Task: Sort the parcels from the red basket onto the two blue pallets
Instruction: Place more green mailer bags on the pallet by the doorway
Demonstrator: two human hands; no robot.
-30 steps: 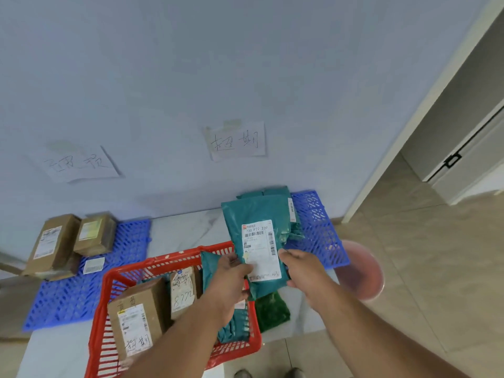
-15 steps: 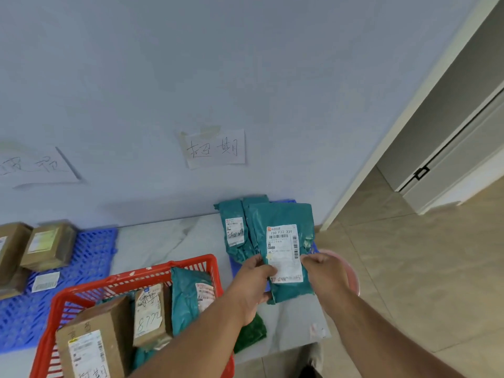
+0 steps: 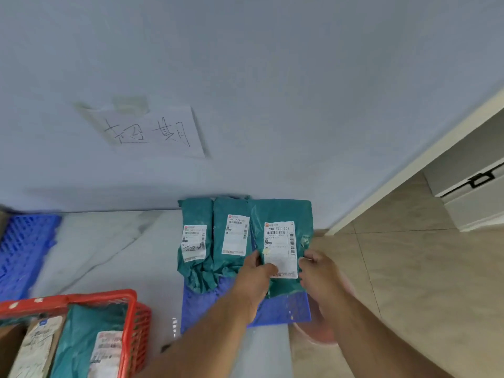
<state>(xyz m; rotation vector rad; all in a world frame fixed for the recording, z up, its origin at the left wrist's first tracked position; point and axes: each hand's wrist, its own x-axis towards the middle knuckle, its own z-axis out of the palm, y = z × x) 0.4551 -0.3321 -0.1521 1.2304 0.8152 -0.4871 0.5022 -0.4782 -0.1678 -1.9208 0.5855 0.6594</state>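
Nearest to the camera, the red basket (image 3: 135,331) stands at the lower left on the bench (image 3: 114,249). It holds a teal parcel with a label (image 3: 90,347) and some brown cardboard parcels (image 3: 30,350), so I judge that the sorting is not finished.

Beyond it, both forearms reach to the blue pallet on the right (image 3: 283,309). The left hand (image 3: 255,268) pinches the lower left edge of the teal bag parcel (image 3: 281,214), with its thumb on the white label. The right hand (image 3: 317,268) grips the lower right edge with curled fingers. The parcel lies flat on the pallet, or almost flat; I cannot tell if it rests fully.

To do this step well, I think the parcel should lie beside the two other teal bags (image 3: 212,238), label up, without covering their labels, and inside the pallet's right edge, because the bench ends there. Then both hands can let go together.

Farther back, a paper sign (image 3: 147,130) with handwriting is taped on the wall above this pallet. A second blue pallet (image 3: 24,246) is at the far left.
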